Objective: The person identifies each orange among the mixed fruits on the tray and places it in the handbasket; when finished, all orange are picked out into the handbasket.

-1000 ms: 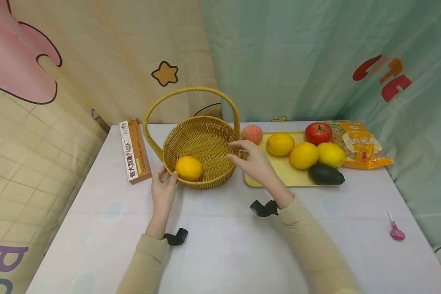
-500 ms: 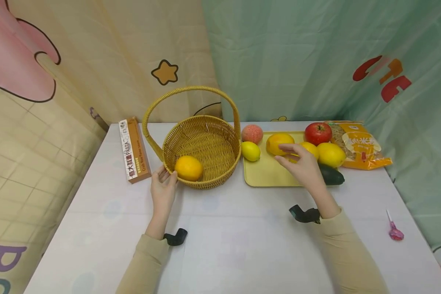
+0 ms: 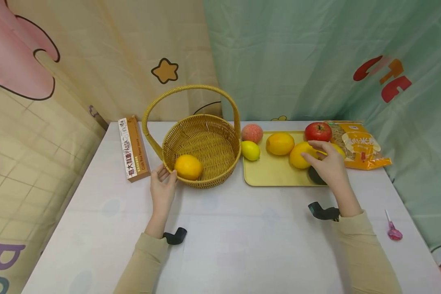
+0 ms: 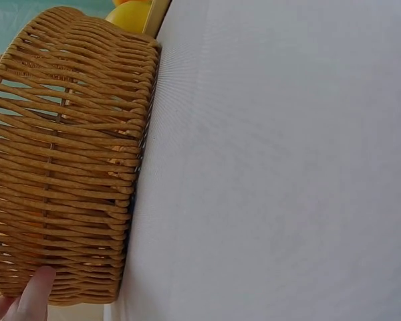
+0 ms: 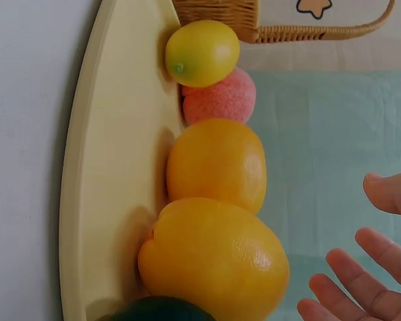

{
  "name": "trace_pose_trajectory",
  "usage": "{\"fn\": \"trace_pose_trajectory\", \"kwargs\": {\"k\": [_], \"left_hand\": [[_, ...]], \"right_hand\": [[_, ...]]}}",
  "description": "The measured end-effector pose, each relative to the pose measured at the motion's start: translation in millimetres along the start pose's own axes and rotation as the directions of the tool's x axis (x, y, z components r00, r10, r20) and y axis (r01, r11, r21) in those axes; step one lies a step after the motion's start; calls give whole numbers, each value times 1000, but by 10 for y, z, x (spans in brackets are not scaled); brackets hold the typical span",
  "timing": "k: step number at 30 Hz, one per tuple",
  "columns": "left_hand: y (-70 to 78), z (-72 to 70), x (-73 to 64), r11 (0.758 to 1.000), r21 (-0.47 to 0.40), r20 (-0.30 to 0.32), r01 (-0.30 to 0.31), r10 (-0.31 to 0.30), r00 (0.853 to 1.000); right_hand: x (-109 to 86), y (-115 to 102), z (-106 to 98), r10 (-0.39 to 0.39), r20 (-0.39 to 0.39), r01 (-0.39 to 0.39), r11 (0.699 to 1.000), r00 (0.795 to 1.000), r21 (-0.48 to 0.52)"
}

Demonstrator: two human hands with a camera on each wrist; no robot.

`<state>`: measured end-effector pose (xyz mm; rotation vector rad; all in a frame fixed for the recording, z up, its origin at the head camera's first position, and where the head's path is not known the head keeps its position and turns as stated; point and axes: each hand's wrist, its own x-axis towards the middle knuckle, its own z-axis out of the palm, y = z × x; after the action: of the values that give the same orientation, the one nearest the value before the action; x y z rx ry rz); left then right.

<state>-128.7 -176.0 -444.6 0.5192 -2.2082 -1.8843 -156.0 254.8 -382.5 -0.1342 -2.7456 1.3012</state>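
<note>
The yellow wicker basket [image 3: 226, 173] stands upright, with one orange-yellow fruit [image 3: 188, 167] inside at its near left. My left hand [image 3: 162, 190] holds the basket's near left side, the thumb [image 4: 39, 289] against the woven wall. My right hand [image 3: 328, 165], fingers spread and holding nothing, hovers over the right part of the yellow tray [image 3: 266, 179]. Under and beside it lie an orange-yellow fruit [image 5: 214, 261], a dark green fruit or vegetable [image 3: 316, 176] and a partly hidden yellow fruit [image 3: 339, 150]. Another orange-yellow fruit [image 3: 280, 143] sits further left, beside the lemon [image 3: 250, 150].
A pink peach-like fruit [image 3: 252, 133] and a red round fruit [image 3: 318, 132] lie at the tray's back. An orange food bag [image 3: 364, 147] is right of the tray. A pasta box [image 3: 134, 149] stands left of the basket, and a lollipop [image 3: 394, 232] lies near the right edge.
My right hand has moved right, from beside the basket and lemon, across the tray to its right end. The left hand and basket have stayed in place.
</note>
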Motion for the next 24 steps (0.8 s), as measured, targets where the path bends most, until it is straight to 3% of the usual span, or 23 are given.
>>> {"fn": "trace_pose_trajectory", "kwargs": {"k": [17,24], "left_hand": [[17,-3,1,1000,27,0,-3,3,1000],[33,-1,-8,1000,15,-1,16,-16,1000]], "right_hand": [[141,98,10,5,-12,-6,992,1000,-126],[203,118,92,3,60,11,973,998,-231]]}}
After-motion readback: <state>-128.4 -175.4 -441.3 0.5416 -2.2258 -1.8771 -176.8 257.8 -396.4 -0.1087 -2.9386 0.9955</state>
